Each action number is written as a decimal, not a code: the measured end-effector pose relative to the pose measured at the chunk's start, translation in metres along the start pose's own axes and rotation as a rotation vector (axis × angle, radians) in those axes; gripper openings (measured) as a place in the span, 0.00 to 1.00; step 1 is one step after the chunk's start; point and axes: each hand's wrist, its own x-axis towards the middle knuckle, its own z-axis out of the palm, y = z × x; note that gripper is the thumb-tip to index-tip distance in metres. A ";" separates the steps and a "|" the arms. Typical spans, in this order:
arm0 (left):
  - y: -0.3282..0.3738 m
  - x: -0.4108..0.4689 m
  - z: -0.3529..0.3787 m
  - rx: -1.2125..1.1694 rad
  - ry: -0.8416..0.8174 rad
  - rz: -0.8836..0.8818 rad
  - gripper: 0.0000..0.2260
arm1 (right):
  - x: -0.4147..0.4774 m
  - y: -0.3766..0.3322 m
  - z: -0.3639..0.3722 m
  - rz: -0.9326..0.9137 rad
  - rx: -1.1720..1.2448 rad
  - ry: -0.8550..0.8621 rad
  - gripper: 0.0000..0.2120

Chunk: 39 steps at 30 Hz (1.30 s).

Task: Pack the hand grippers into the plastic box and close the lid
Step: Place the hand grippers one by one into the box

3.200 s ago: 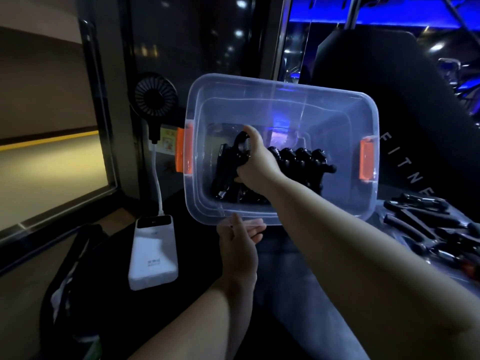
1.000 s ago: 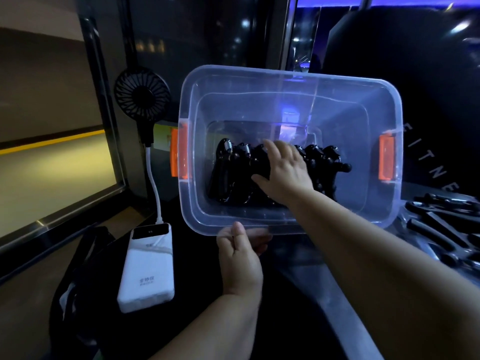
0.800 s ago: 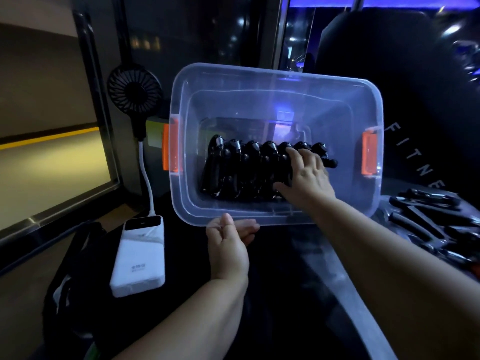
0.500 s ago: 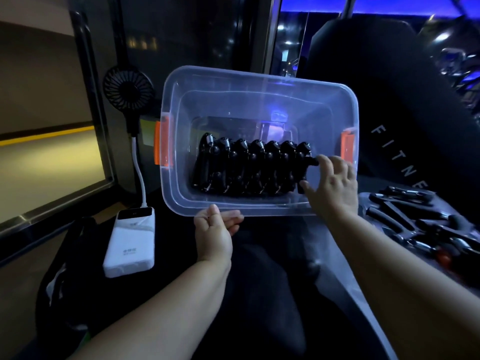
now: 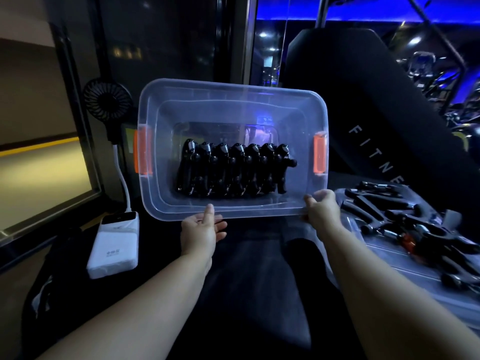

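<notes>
The left hand (image 5: 200,235) pinches the near rim of the clear plastic box (image 5: 161,113), thumb on top. The right hand (image 5: 322,211) grips its near right corner. A row of black hand grippers (image 5: 233,172) stands inside, and loose grippers (image 5: 405,224) lie near, on the right.

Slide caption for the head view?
Left hand and right hand hold the clear plastic box by its near rim; black hand grippers lined up inside.

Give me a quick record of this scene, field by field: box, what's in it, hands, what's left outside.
Box: clear plastic box, open-topped, orange latches at both ends
Inside: row of black hand grippers
Left hand: grips near rim
Right hand: grips near right corner
Outside: loose grippers at right
Also: white power bank, small fan
</notes>
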 end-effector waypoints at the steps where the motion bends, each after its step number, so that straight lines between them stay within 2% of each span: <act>1: 0.001 -0.002 0.000 0.057 -0.020 -0.008 0.16 | -0.002 0.000 0.000 0.000 0.017 -0.006 0.08; 5: 0.005 -0.015 0.005 0.282 -0.111 -0.078 0.15 | -0.017 -0.003 -0.001 -0.035 0.051 -0.026 0.07; 7: 0.006 -0.023 0.011 0.252 -0.154 -0.131 0.15 | -0.024 -0.003 -0.002 -0.045 0.067 -0.036 0.07; 9: 0.006 -0.027 0.016 0.225 -0.127 -0.154 0.17 | -0.031 -0.003 -0.004 -0.062 0.075 -0.037 0.08; 12: 0.006 -0.030 0.016 0.265 -0.044 -0.123 0.24 | -0.040 -0.003 -0.009 -0.082 0.091 -0.025 0.08; 15: 0.003 -0.039 0.018 0.278 -0.021 -0.055 0.25 | -0.043 0.001 -0.020 -0.079 0.095 0.012 0.08; 20: -0.004 -0.055 0.025 0.075 -0.005 -0.051 0.24 | -0.051 0.008 -0.030 -0.063 0.171 -0.035 0.07; 26: -0.004 -0.055 0.024 -0.076 -0.057 -0.045 0.25 | -0.058 0.009 -0.041 -0.073 0.061 -0.059 0.07; 31: -0.002 -0.058 0.025 -0.090 -0.057 -0.029 0.22 | -0.064 0.009 -0.057 -0.142 -0.061 -0.048 0.17; 34: -0.003 -0.059 0.025 -0.104 -0.052 -0.018 0.22 | -0.066 0.013 -0.076 -0.198 -0.135 0.017 0.21; 39: -0.006 -0.057 0.025 -0.096 -0.050 0.017 0.22 | -0.070 0.029 -0.122 -0.270 -0.372 0.202 0.16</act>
